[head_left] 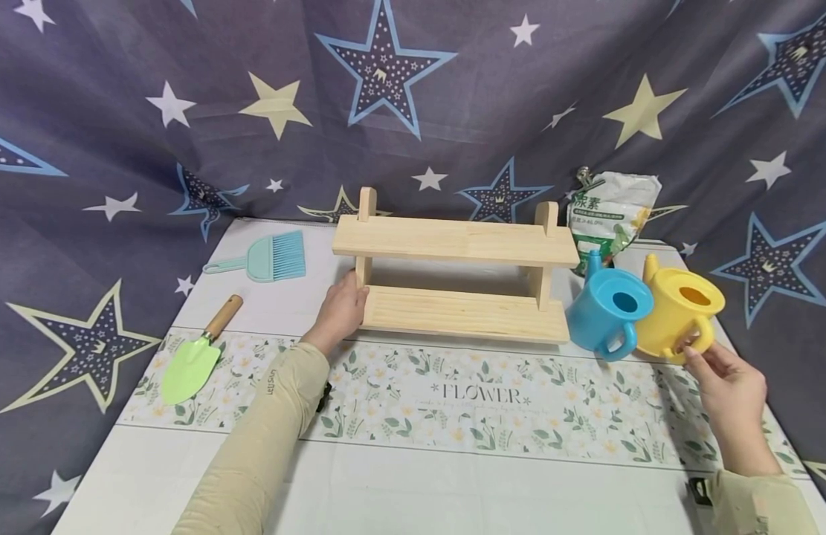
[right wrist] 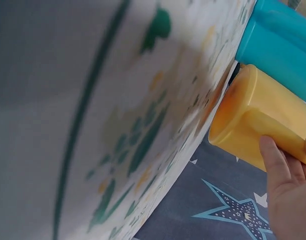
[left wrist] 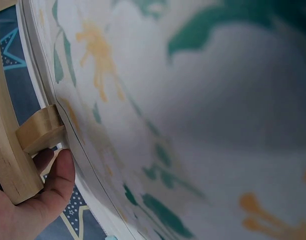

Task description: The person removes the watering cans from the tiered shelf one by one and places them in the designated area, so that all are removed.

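Note:
A two-tier wooden shelf stands near the back of the table. My left hand grips the left end of its lower board; in the left wrist view the fingers curl around the board's end beside a wooden foot. At the right, my right hand pinches the handle of a yellow watering can. The right wrist view shows the thumb and fingers on that yellow handle. Close against the yellow can stands a blue watering can, upright, between it and the shelf.
Behind the cans leans a white and green bag with a metal clip. A light-blue brush and a green trowel with a wooden handle lie at the left. A starry curtain borders the table's back and sides.

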The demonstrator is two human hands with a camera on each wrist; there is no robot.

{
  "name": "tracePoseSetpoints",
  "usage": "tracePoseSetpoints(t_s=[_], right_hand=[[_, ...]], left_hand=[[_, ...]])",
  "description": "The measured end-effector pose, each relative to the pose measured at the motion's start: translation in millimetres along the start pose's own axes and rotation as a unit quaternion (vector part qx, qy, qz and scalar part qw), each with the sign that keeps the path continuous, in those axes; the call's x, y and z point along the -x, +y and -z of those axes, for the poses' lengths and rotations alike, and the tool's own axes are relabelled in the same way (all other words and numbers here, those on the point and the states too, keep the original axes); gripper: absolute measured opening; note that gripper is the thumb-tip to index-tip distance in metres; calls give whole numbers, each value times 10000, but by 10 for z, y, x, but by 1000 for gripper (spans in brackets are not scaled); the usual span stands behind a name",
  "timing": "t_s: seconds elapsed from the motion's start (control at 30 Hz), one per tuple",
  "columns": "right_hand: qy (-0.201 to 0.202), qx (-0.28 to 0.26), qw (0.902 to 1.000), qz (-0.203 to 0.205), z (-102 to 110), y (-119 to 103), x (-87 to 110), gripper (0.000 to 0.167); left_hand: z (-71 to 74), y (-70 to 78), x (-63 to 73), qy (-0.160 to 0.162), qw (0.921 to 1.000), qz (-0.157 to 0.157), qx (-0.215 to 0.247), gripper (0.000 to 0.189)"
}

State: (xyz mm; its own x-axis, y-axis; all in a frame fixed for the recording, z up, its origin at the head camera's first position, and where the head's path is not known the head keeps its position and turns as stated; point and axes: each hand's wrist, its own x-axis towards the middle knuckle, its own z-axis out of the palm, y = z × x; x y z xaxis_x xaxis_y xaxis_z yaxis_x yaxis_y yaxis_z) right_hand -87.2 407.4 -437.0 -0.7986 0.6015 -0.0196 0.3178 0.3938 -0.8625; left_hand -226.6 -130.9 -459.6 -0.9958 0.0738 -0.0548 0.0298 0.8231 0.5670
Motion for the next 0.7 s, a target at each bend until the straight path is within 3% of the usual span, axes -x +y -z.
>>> tracePoseSetpoints(t_s=[0.4,0.7], right_hand=[[-95,148,9998,132,-3,18,14,46],[-758,1242,9886,390,56,38,-4,51]], left_hand=[[-2,0,5,-2,9999,-96,67,46],[10,6,16,5,9999,-105,42,45]])
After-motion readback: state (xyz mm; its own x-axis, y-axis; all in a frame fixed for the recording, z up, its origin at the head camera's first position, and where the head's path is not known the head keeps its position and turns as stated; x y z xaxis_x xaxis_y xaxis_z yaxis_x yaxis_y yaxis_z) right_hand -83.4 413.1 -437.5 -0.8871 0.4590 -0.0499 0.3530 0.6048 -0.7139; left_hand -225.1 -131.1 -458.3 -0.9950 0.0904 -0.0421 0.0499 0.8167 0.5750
